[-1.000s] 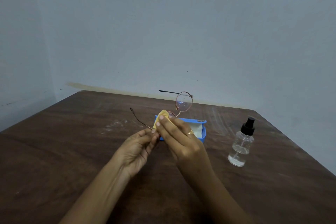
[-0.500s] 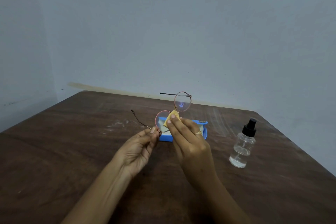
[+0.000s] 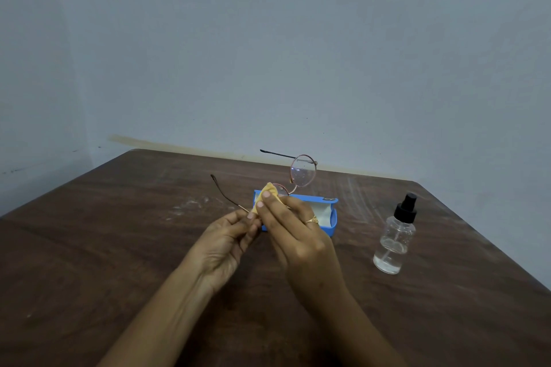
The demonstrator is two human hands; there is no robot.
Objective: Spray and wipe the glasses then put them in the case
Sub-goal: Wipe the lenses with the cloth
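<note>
Round glasses (image 3: 302, 171) with a thin pinkish metal frame are held up over the table, arms unfolded. My left hand (image 3: 226, 240) pinches the frame at the hinge of the lower lens. My right hand (image 3: 293, 228) presses a yellow cloth (image 3: 267, 192) around that lower lens, which the cloth hides. The upper lens is bare and shows droplets. Behind my hands the blue case (image 3: 329, 219) lies open on the table with a white lining. A clear spray bottle (image 3: 393, 240) with a black nozzle stands to the right.
The brown wooden table (image 3: 119, 232) carries pale smears near the far middle. Its far edge meets a grey wall, and its right edge slants close past the bottle.
My right hand slid the cloth from the bridge back down over the lower lens, covering it again. The glasses tilted slightly; the left hand kept its pinch.
</note>
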